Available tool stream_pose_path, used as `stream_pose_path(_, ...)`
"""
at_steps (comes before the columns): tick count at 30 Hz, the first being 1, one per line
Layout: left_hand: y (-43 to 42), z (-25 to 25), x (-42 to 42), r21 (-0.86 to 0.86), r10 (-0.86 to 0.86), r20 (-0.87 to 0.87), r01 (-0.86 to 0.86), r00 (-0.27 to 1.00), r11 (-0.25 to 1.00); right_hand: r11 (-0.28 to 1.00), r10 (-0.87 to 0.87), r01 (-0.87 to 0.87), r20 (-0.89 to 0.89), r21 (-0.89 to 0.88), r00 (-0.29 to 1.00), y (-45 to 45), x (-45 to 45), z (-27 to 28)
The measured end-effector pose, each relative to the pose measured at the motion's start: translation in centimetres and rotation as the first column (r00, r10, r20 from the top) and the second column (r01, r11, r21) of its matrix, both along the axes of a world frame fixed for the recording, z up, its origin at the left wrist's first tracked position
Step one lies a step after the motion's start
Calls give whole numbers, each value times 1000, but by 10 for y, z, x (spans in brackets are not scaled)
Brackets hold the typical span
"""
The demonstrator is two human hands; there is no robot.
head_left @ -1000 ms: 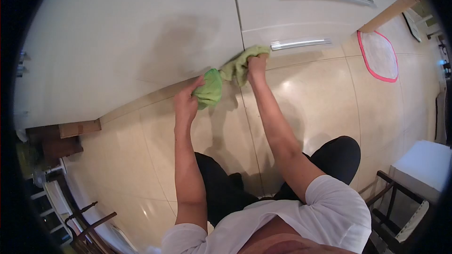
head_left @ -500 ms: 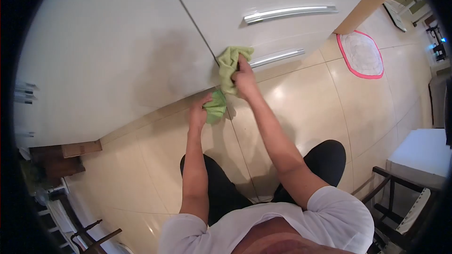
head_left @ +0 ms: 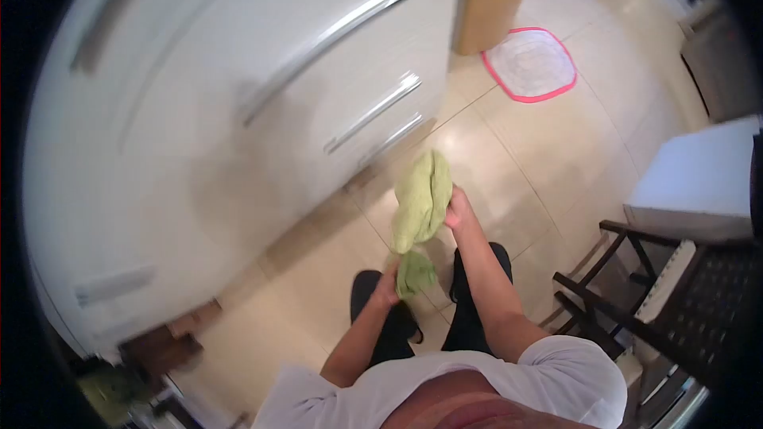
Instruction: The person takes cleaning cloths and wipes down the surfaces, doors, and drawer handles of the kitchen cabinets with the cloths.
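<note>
My right hand (head_left: 458,208) is closed on a yellow-green cloth (head_left: 421,199), which hangs in folds over the floor beside the white drawers. Lower and to the left, my left hand (head_left: 387,286) grips a smaller, brighter green cloth (head_left: 416,274). The two cloths nearly meet, one above the other, in front of my knees. Both sets of fingers are partly hidden by the fabric.
White drawers (head_left: 318,0) with silver handles rise at the upper left. A pink-edged white mat (head_left: 531,65) lies on the tiled floor beside a light brown post (head_left: 489,0). A dark chair (head_left: 636,302) and a white box (head_left: 699,175) are at the right.
Both hands have come back from the cabinet's lower edge towards my body, each with its cloth. The view has turned, so the drawers and mat appear farther left.
</note>
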State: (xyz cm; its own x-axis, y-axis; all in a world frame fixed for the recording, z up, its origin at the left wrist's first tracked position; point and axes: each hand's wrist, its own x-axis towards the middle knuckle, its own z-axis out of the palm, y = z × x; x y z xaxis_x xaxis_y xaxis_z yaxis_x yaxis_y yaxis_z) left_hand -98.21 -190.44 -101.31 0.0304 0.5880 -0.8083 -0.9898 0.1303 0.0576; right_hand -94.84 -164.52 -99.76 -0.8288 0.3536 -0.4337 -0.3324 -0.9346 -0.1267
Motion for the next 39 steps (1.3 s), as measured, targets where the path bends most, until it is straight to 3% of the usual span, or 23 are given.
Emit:
stream_pose_path(2,3,41,4,-35,-208,75,211,975,977,997,-59,60,25,-46,998,1,23,29)
stream_pose_path(4,9,92,1,-22,-416,-35,415,909,909,988,-140,150,215,-32,966,3,45,68)
stream_pose_path(7,18,146,-7,-54,-571,-19,569,821,820,972,-212,151,402,179,891,-1,84,77)
stream_pose_path(9,21,173,-12,-107,-620,-3,616,785,780,846,-240,-267,776,462,583,-5,109,99)
stream_pose_path(10,25,184,-12,-127,-636,8,632,772,765,727,-313,-508,881,462,355,-5,120,113)
stream_pose_path(14,39,211,-9,-133,-681,-8,674,732,726,610,-377,-611,863,504,336,-10,153,165)
stream_pose_path(17,58,234,-1,-134,-732,-67,720,679,681,423,-371,-694,810,583,454,-16,176,169)
stream_pose_path(21,103,270,18,-110,-734,-133,726,666,679,184,-285,-781,793,596,538,-7,185,270)
stream_pose_path(22,118,282,23,-110,-728,-131,720,673,685,191,-267,-766,783,614,561,-3,186,289)
stream_pose_path(25,161,326,39,199,-498,15,486,867,851,214,-162,-741,772,636,615,8,191,358)
stream_pose_path(27,212,402,53,292,-495,-12,476,869,829,239,-73,-737,769,632,636,23,188,423)
stream_pose_path(28,231,426,55,338,-493,-28,472,870,814,171,-40,-735,750,656,660,31,189,428)
stream_pose_path(30,252,393,47,310,-563,-167,586,809,749,98,-144,-734,739,672,658,46,188,441)
stream_pose_path(31,271,403,44,290,-594,-235,639,769,712,62,-196,-734,729,677,656,59,186,463)
stream_pose_path(32,308,414,35,331,-660,-316,731,682,597,72,-129,-713,715,698,687,94,194,486)
stream_pose_path(35,372,427,28,295,-690,-355,776,631,558,51,-120,-640,641,766,758,154,200,474)
stream_pose_path(37,421,431,26,253,-687,-381,785,618,566,322,4,-561,592,763,806,205,213,493)
stream_pose_path(39,472,451,27,234,-642,-428,764,636,601,636,-10,-408,535,655,845,252,231,517)
